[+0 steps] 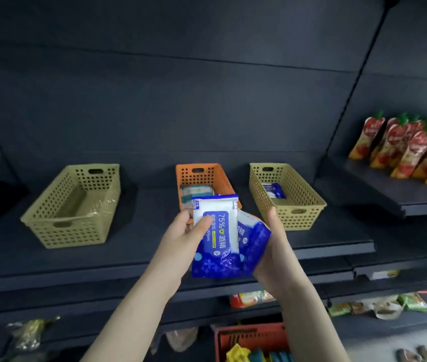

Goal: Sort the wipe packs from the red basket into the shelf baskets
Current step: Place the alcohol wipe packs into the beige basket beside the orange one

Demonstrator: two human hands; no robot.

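Observation:
My left hand [183,236] grips a blue-and-white wipe pack [216,239] marked 75%, held upright in front of the shelf. My right hand [272,246] holds a second blue wipe pack [252,244], tilted and touching the first. Behind them stands an orange basket [202,176] with a pale green-and-white pack [196,190] inside. To its right a yellow basket [296,202] holds a blue pack [273,190]. A green-yellow basket [76,205] on the left looks empty. The red basket [251,338] sits low, below my arms, with yellow and teal packs [254,355] in it.
The dark shelf [155,246] carries all three baskets. Red sauce pouches [413,150] stand on a higher shelf at the right. Snack packets [379,305] lie on the lower shelf, and more packets [29,333] at the lower left.

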